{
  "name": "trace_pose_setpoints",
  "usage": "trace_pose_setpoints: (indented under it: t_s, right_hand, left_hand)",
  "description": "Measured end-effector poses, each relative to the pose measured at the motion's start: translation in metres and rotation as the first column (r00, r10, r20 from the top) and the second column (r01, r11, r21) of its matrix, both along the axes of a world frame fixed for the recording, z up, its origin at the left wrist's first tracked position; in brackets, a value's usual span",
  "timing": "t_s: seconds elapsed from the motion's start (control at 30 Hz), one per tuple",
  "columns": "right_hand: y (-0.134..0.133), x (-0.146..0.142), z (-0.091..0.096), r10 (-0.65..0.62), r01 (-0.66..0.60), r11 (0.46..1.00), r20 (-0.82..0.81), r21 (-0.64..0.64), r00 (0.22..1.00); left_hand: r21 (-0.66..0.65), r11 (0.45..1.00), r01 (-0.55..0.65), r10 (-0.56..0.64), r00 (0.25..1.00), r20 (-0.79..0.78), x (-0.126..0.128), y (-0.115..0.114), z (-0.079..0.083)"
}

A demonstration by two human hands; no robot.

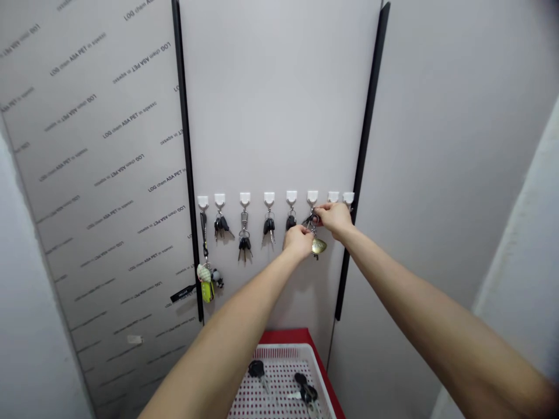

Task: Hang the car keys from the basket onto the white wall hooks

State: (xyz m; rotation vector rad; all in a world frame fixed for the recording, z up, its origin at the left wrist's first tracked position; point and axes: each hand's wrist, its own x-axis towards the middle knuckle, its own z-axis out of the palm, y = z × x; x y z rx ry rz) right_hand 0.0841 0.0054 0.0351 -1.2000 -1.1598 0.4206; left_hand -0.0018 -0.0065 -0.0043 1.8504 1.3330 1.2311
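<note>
Narrow booth, film-covered panels, white key hooks in row.

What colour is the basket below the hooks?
The basket is white, its small holes showing red beneath, in the head view.

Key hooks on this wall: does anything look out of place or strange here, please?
Yes, a little: two black-headed keys lie loose in the white basket below, which looks odd because the other keys hang from the white hooks.
</note>
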Motion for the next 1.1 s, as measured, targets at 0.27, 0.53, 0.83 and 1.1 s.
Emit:
trace_pose_setpoints:
  t_s: [0.27,0.53,0.83,1.1]
  right_hand:
    - [-0.015,0.018,-0.044,-0.105,0.096,0.993,0.135,0.072,0.985]
    - [-0.080,-0.042,-0.213,0.497,-0.271,0.838,0.456,-0.473,0.739]
    - [-0.084,-0.096,-0.274,0.501,0.085,0.809,0.758,-0.582,0.417]
    - [-0.075,-0.080,-0.279,0.581,-0.058,0.755,0.626,-0.653,0.520]
  left_hand:
    - [-0.031,0.984,0.177,-0.180,0.971,-0.157,-0.049,-0.022,-0.070]
    - [-0.311,0.950,0.036,-0.176,0.884,-0.434,-0.128,-0.049,-0.194]
    - [-0.193,0.978,0.073,-0.177,0.781,-0.599,-0.127,-0.064,-0.238]
    - [-0.362,0.932,-0.007,-0.135,0.921,-0.366,-0.117,-0.055,-0.240]
